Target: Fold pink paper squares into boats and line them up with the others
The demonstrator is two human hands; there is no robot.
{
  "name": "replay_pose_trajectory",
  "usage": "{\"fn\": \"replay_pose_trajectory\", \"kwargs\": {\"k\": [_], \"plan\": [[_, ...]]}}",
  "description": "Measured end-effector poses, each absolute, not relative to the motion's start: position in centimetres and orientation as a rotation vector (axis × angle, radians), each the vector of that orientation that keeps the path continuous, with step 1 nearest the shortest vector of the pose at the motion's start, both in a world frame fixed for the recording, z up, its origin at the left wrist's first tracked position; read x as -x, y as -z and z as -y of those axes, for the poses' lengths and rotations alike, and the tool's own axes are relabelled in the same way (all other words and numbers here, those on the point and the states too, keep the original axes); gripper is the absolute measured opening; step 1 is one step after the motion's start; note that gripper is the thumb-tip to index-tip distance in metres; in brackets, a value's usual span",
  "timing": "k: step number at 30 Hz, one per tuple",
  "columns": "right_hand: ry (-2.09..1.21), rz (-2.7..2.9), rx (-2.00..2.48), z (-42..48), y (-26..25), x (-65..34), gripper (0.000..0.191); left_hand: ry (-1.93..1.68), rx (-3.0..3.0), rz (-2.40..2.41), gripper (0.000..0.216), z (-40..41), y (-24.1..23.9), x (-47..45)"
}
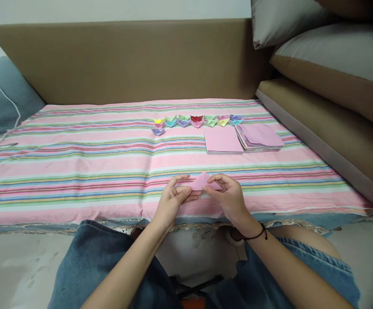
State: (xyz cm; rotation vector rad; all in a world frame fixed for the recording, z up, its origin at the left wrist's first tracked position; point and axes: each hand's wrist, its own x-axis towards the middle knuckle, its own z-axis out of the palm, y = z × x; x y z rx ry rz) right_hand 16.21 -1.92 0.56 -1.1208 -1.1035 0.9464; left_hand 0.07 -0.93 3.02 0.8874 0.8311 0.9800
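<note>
Between my two hands is a pink sheet of origami paper point(200, 183), folded into a triangle with its peak pointing away from me. My left hand point(172, 196) pinches its left corner between thumb and fingers. On the right side, my right hand point(227, 194) grips the paper with the thumb in front and covers part of that half. The paper is held just above the striped cloth. Farther back stand several small folded paper boats point(197, 121) in many colours, set close together in rows.
A squared stack of pink-topped paper point(224, 141) lies right of centre, beside a looser, fanned stack point(260, 136). Striped cloth point(77, 167) covers the surface. Cushions point(331, 56) pile up at the right, and a brown backrest point(135, 62) rises behind. A white cable point(8, 98) runs at the left.
</note>
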Motion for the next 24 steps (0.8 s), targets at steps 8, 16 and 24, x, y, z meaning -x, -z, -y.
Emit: {"fn": "replay_pose_trajectory", "kwargs": {"k": [8,16,24], "plan": [[-0.929,1.119,1.141,1.8,-0.5,-16.6,0.016,-0.899,-0.968,-0.75,0.053,0.7,-2.8,0.3],[-0.99,1.18,1.073,2.4,-0.5,-15.7,0.014,-1.008,-1.06,-0.939,0.053,1.0,-2.5,-0.6],[-1.003,1.174,1.08,2.6,-0.7,-15.6,0.016,-1.027,-1.011,-0.921,0.057,1.0,-2.4,-0.6]]}}
